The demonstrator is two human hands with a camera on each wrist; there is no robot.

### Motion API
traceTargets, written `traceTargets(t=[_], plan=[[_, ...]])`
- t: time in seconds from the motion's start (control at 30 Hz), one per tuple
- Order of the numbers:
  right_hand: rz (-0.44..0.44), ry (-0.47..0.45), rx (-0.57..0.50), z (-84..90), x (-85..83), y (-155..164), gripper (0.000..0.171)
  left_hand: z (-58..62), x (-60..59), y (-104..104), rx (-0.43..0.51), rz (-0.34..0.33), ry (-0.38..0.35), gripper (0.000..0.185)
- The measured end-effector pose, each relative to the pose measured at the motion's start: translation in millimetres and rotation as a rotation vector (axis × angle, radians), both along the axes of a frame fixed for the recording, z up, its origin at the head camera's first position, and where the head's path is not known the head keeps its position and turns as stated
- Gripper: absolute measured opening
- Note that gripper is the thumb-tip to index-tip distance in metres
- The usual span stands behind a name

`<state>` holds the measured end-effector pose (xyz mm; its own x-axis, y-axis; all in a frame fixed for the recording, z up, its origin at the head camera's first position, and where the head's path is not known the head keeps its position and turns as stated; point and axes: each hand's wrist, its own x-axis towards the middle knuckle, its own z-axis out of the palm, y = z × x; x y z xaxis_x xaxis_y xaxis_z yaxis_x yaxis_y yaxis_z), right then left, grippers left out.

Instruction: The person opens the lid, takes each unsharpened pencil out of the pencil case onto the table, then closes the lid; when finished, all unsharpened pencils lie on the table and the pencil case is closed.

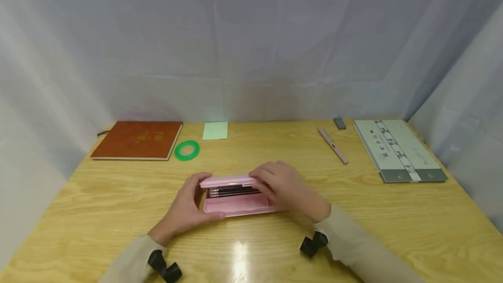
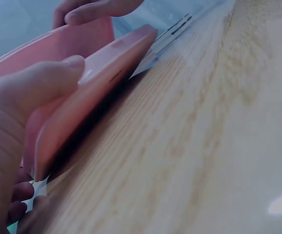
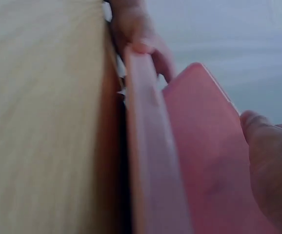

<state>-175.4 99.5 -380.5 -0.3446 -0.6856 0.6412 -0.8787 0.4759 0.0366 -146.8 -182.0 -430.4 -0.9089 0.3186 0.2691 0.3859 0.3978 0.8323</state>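
Observation:
A pink pencil case (image 1: 237,206) lies on the table in front of me, its lid (image 1: 224,181) partly raised. Several dark, slim pens or pencils (image 1: 232,191) show inside along the back. My left hand (image 1: 184,208) grips the case's left end, the thumb on the front wall (image 2: 77,117) and the fingers round behind. At the right end, my right hand (image 1: 284,187) holds the lid's edge, covering that corner. From the right wrist, the lid's inner face (image 3: 204,141) stands tilted up beside the case's front wall (image 3: 153,141).
Behind on the left lie a brown notebook (image 1: 137,139), a green tape ring (image 1: 179,155) and a pale green note pad (image 1: 215,130). To the back right are a pinkish pen (image 1: 332,145), a grey eraser-like block (image 1: 339,123) and a pale green book (image 1: 377,143). A curtain (image 1: 251,47) hangs behind the table.

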Motion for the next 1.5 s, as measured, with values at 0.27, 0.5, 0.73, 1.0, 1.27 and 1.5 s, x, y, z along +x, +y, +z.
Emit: traceTargets(t=[0.27,0.5,0.73,1.0,1.27,1.5], plan=[[-0.045,-0.167,-0.149,14.5,-37.6,-2.3,0.013,0.3,0.4,0.3,-0.16,0.076,0.078,0.128],[-0.061,-0.366,-0.229,16.3,-70.9,-3.8,0.009,-0.4,-1.4,0.9,-0.225,0.079,0.117,0.144],[-0.141,-0.398,-0.235,12.6,-79.4,-5.9,0.012,-0.9,-1.9,-1.6,-0.254,0.065,0.121,0.143],[-0.118,-0.168,-0.238,7.0,-44.7,-1.2,0.022,-1.1,-1.8,-1.2,-0.253,0.058,0.09,0.144],[0.019,-0.551,-0.013,-6.7,-16.4,21.0,0.009,-0.7,-0.9,0.1,-0.263,0.052,0.073,0.144],[-0.029,-0.66,0.146,-12.0,-13.0,24.5,0.017,0.9,-1.9,1.1,-0.255,0.054,0.043,0.146]])
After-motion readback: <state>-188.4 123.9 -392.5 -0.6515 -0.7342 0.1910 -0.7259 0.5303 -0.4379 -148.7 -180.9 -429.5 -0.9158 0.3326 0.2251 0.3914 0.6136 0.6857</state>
